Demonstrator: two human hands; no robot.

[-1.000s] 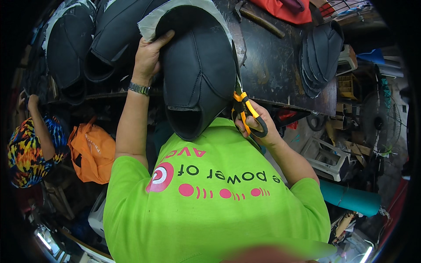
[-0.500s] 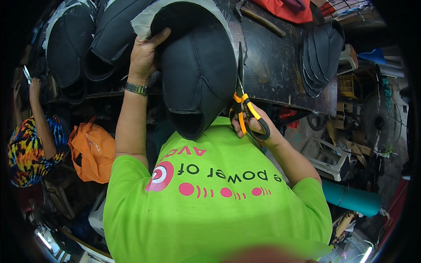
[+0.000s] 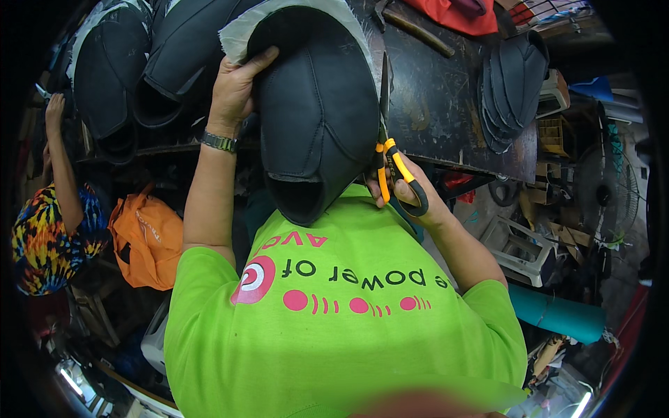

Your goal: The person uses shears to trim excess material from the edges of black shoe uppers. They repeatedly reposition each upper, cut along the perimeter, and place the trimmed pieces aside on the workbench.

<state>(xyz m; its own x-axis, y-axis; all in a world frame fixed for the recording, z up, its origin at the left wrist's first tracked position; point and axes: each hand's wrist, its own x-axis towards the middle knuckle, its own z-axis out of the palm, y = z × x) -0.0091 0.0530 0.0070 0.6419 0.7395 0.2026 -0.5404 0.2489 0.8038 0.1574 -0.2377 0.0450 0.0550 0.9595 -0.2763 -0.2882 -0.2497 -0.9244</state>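
Scissors (image 3: pixel 391 157) sit slightly higher along the black seat cover's (image 3: pixel 317 111) right edge; my right hand (image 3: pixel 408 191) grips their handles, my left hand (image 3: pixel 233 87) clamps its top rim.

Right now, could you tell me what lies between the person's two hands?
In the head view, the black seat cover lies between the left hand and the right hand holding scissors.

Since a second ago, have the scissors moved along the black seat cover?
Yes. The scissors in the right hand slid up the seat cover edge, away from the green shirt.
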